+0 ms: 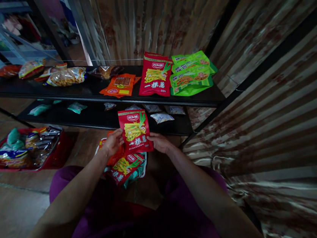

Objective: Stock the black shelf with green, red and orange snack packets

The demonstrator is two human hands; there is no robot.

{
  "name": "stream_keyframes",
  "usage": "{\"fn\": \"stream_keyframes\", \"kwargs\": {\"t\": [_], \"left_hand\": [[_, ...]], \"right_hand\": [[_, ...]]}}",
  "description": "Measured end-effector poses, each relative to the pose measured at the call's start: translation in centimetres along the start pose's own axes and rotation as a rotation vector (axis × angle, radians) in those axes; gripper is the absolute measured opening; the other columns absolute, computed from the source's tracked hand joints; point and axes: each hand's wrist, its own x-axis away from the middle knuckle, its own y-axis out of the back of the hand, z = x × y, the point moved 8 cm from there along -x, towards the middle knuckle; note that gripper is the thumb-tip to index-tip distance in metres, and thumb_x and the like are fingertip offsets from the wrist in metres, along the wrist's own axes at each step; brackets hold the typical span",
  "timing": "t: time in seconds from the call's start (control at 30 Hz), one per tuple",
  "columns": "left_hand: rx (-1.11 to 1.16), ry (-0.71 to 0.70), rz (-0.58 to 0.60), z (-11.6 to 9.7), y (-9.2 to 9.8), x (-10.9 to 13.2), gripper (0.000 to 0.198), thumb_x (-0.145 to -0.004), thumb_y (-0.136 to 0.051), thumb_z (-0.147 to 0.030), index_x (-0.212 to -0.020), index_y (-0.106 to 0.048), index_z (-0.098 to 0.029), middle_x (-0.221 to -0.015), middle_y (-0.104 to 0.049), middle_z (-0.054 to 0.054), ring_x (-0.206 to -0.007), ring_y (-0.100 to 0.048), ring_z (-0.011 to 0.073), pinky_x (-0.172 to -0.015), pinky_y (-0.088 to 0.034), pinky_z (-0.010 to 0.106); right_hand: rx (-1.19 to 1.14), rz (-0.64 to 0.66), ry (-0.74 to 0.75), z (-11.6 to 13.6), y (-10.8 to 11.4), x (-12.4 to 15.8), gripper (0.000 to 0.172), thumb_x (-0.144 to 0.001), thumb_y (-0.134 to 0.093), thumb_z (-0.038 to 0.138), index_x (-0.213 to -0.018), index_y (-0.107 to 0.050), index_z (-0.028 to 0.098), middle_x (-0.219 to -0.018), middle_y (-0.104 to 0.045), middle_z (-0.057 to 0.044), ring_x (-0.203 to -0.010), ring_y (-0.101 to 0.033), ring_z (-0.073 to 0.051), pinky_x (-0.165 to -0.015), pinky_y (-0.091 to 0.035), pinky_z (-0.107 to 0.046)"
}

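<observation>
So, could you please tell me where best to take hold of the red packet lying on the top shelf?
Probably its near bottom edge, from the front: the red packet lies flat by the front lip of the shelf, with green packets crowding its right side, so fingers can slide under there.

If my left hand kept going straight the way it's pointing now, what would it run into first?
The left hand grips the red snack packet, so that comes first. Beyond it, probably the small white packets on the lower shelf; depth is unclear.
</observation>
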Motion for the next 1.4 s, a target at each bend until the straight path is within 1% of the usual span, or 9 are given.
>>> {"fn": "stream_keyframes", "kwargs": {"t": [0.13, 0.33, 0.5, 0.63, 0.8, 0.93, 1.03, 1.2, 1.4], "left_hand": [[-0.044, 0.021, -0.04, 2.3, 1.1, 1.1, 0.018, -0.067, -0.07, -0.008, -0.08, -0.062, -0.016, -0.071, -0.065, 0.001, -0.053, -0.057, 0.0075, -0.05, -0.046, 0.017], [-0.103, 0.006, -0.048, 3.6, 1.1, 1.9, 0.021, -0.06, -0.076, -0.011, -0.076, -0.063, -0.014, -0.07, -0.066, 0.003, -0.057, -0.06, 0.01, -0.053, -0.048, 0.019], [-0.177, -0.094, -0.096, 3.7, 0.9, 2.2, 0.018, -0.06, -0.076, -0.017, -0.062, -0.059, -0.014, -0.055, -0.06, 0.0, -0.048, -0.052, 0.0081, -0.048, -0.042, 0.019], [-0.156, -0.172, -0.146, 3.7, 0.7, 2.2, 0.02, -0.061, -0.073, -0.018, -0.062, -0.052, -0.016, -0.052, -0.054, -0.005, -0.046, -0.047, 0.0076, -0.047, -0.039, 0.02], [-0.11, -0.27, -0.218, 3.2, 0.6, 2.2, 0.021, -0.063, -0.068, -0.016, -0.065, -0.047, -0.019, -0.052, -0.045, -0.009, -0.046, -0.041, 0.006, -0.048, -0.035, 0.018], [-0.085, -0.322, -0.264, 2.6, 0.6, 2.1, 0.018, -0.067, -0.063, -0.015, -0.066, -0.046, -0.019, -0.054, -0.046, -0.009, -0.048, -0.041, 0.0061, -0.051, -0.036, 0.018], [-0.076, -0.342, -0.285, 2.4, 0.7, 2.1, 0.017, -0.069, -0.062, -0.014, -0.066, -0.046, -0.019, -0.056, -0.049, -0.008, -0.051, -0.044, 0.0065, -0.055, -0.039, 0.019], [-0.073, -0.352, -0.311, 2.5, 1.1, 2.0, 0.015, -0.07, -0.062, -0.014, -0.068, -0.048, -0.019, -0.06, -0.051, -0.008, -0.053, -0.046, 0.0062, -0.059, -0.04, 0.019], [-0.041, -0.272, -0.271, 3.1, 1.2, 2.0, 0.019, -0.069, -0.065, -0.019, -0.069, -0.046, -0.02, -0.056, -0.052, -0.007, -0.051, -0.049, 0.0089, -0.056, -0.043, 0.022]], "right_hand": [[-0.033, 0.01, 0.012, 0.2, 0.0, 0.1, 0.02, -0.07, -0.07, 0.012, -0.089, -0.067, 0.017, -0.081, -0.074, -0.003, -0.071, -0.07, -0.016, -0.078, -0.056, -0.035], [0.001, -0.007, 0.028, 0.1, 0.5, 0.5, 0.02, -0.072, -0.069, 0.013, -0.091, -0.066, 0.018, -0.081, -0.074, -0.003, -0.073, -0.07, -0.018, -0.085, -0.054, -0.039], [0.033, -0.049, 0.032, 0.0, 1.0, 0.5, 0.02, -0.073, -0.069, 0.015, -0.092, -0.064, 0.02, -0.079, -0.074, -0.001, -0.073, -0.07, -0.018, -0.088, -0.054, -0.042], [0.014, -0.054, 0.052, 0.3, 0.8, 0.8, 0.02, -0.073, -0.07, 0.017, -0.092, -0.065, 0.019, -0.081, -0.074, -0.001, -0.074, -0.07, -0.017, -0.087, -0.055, -0.039], [0.015, 0.027, 0.08, 1.3, -0.7, 1.8, 0.029, -0.069, -0.076, 0.022, -0.096, -0.065, 0.019, -0.09, -0.073, -0.003, -0.084, -0.07, -0.018, -0.086, -0.055, -0.035], [0.035, 0.118, 0.041, 1.6, -2.2, 2.7, 0.046, -0.065, -0.077, 0.016, -0.108, -0.061, 0.024, -0.103, -0.07, -0.001, -0.093, -0.068, -0.021, -0.085, -0.056, -0.041], [0.02, 0.156, 0.019, 1.5, -2.9, 3.0, 0.056, -0.063, -0.075, 0.01, -0.113, -0.058, 0.028, -0.107, -0.068, 0.0, -0.096, -0.067, -0.02, -0.084, -0.056, -0.042], [0.014, 0.165, 0.042, 1.4, -3.0, 2.6, 0.061, -0.061, -0.074, 0.006, -0.115, -0.058, 0.029, -0.118, -0.064, 0.001, -0.095, -0.066, -0.016, -0.084, -0.057, -0.033], [0.034, 0.138, 0.015, 0.7, -2.6, 2.4, 0.065, -0.06, -0.075, 0.006, -0.118, -0.057, 0.03, -0.119, -0.063, 0.001, -0.091, -0.067, -0.013, -0.079, -0.057, -0.026]]}}
